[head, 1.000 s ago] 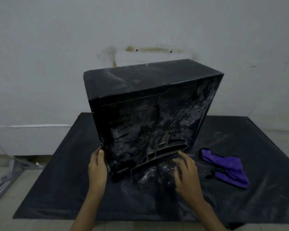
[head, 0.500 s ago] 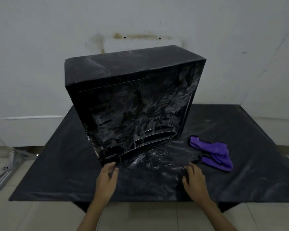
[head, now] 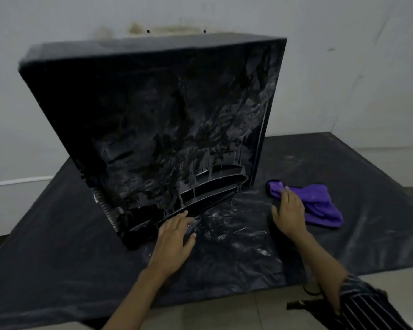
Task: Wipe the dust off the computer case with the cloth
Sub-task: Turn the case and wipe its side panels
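Near the right edge of the table [head: 57,258], your right hand [head: 290,211] lays relaxed fingers on the purple cloth [head: 320,206] beside the dusty computer case [head: 165,120], left hand [head: 174,239] flat and empty at its base: grab loosely and the cloth may slip

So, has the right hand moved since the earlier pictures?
Yes. The right hand went right, away from the case, and now touches the cloth.

The computer case [head: 167,129] stands on the table [head: 57,246], the cloth [head: 320,206] to its right.
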